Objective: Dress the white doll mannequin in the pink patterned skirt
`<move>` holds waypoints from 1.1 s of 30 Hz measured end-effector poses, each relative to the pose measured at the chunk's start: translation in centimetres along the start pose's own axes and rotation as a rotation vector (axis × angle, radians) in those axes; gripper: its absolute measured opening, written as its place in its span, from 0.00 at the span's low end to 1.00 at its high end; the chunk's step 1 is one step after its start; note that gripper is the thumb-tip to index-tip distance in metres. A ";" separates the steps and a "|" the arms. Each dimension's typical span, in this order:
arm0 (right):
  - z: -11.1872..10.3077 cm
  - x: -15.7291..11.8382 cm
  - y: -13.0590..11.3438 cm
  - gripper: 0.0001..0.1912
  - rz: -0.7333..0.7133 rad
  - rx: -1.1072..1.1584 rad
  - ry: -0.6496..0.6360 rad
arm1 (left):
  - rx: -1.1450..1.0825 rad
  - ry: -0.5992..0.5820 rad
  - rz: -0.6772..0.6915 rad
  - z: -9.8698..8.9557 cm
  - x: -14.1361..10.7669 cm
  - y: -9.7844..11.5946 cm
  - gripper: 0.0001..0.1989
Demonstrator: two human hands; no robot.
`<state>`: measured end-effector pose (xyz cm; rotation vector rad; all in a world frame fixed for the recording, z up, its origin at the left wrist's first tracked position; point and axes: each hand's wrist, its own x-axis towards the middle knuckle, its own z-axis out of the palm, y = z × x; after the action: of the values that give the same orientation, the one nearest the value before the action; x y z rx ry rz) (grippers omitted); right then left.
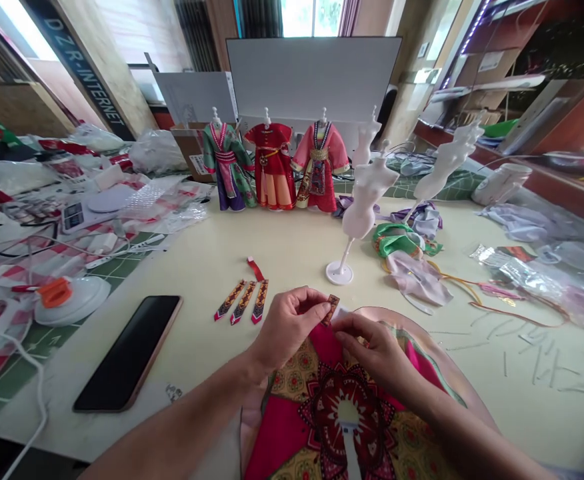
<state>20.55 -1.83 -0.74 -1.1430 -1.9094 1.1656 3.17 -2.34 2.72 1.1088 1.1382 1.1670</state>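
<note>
The left hand pinches a patterned strip above the floral cloth at the table's near edge, seemingly to steady it; whether the right hand grips the pale piece alongside is unclear. 3 loose strips lie leftward, probably for easy reach; a white mannequin obstructs the way to the far edge.
</note>
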 end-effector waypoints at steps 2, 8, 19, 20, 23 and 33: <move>0.0 0.0 0.3 0.06 -0.005 -0.028 -0.025 | 0.013 0.010 -0.013 -1.3 -0.2 1.3 0.07; 0.3 -0.2 0.9 0.05 -0.062 -0.083 -0.034 | 0.299 0.257 -0.045 -8.7 -0.9 3.6 0.10; 0.5 -0.3 1.5 0.04 -0.090 -0.118 -0.058 | 0.776 0.276 -0.205 -17.0 0.3 1.2 0.13; 0.5 -0.3 1.5 0.04 -0.089 -0.121 -0.064 | 0.813 0.281 -0.201 -17.0 0.7 1.0 0.12; 0.4 -0.3 1.4 0.04 -0.090 -0.128 -0.068 | 0.867 0.297 -0.200 -16.7 1.6 0.6 0.10; 0.4 -0.2 1.4 0.05 -0.080 -0.119 -0.079 | 1.025 0.325 -0.179 -15.4 2.2 -0.5 0.13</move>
<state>20.79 -1.85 -2.19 -1.0859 -2.0895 1.0808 -12.02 0.51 0.59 1.5358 2.1604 0.5914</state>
